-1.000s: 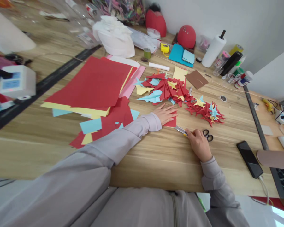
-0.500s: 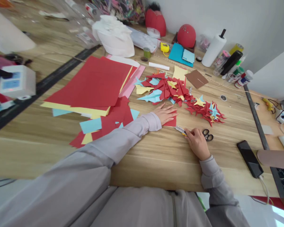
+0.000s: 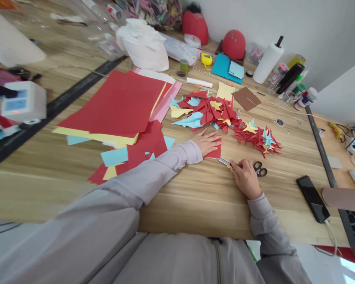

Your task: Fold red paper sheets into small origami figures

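My left hand (image 3: 207, 142) lies flat with its fingers spread on a small red paper (image 3: 215, 152). To its right, my right hand (image 3: 246, 177) is closed round a utility knife (image 3: 225, 162), whose blade end points at the paper's lower right corner. Black-handled scissors (image 3: 260, 169) lie just beyond my right hand. Folded red, blue and yellow paper pieces (image 3: 208, 111) are heaped behind my left hand, and a second heap (image 3: 258, 139) of pointed ones sits to the right. Cut paper scraps (image 3: 136, 156) are left of my left hand, partly under my sleeve.
Large red sheets (image 3: 118, 102) are stacked on the left of the wooden table (image 3: 195, 209). A phone (image 3: 312, 199) with a cable lies at the right, beside a pink cylinder (image 3: 344, 199). Bottles, a tape measure (image 3: 206, 59) and a brown card (image 3: 246, 98) are at the back.
My right hand and the knife have shifted very slightly left. My left hand remains flat on the red paper.
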Action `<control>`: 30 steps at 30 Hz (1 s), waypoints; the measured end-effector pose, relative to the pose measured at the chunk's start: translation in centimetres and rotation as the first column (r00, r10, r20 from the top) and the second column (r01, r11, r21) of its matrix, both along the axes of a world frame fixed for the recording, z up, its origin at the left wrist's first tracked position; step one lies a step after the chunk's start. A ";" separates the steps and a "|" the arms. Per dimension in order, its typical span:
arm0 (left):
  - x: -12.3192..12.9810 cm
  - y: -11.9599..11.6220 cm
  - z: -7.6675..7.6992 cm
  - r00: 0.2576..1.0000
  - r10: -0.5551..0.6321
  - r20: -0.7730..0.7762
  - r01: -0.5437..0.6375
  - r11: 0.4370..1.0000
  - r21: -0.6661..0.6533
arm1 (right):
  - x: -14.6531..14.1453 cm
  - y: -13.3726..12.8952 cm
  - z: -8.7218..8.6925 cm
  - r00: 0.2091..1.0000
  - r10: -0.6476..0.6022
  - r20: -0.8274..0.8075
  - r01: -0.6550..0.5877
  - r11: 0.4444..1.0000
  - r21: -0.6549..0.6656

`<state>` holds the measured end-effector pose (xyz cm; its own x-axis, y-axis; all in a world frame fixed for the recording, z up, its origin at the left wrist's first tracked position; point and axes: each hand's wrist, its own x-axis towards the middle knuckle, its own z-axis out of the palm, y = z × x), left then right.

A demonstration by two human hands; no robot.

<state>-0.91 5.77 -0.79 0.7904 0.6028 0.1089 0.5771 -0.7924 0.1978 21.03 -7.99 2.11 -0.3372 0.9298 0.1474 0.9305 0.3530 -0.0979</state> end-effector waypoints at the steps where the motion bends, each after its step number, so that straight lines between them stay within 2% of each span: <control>1: 0.0 0.0 0.0 1.000 0.001 0.002 -0.001 1.000 0.002 | 0.0 0.0 0.0 1.000 0.003 -0.001 -0.003 1.000 0.003; 7: 0.0 0.0 0.0 1.000 0.007 0.005 -0.007 1.000 -0.001 | 0.3 -0.3 -0.1 0.999 0.037 -0.010 -0.037 0.999 0.011; 21: 0.0 -0.1 0.3 1.000 0.000 -0.005 0.000 1.000 -0.002 | -1.0 -0.3 -0.3 1.000 -0.003 0.017 0.003 1.000 0.009; 30: 0.1 0.1 -0.3 1.000 -0.001 0.007 0.001 1.000 0.000 | -0.9 -0.4 -0.2 1.000 0.018 -0.002 -0.018 1.000 0.012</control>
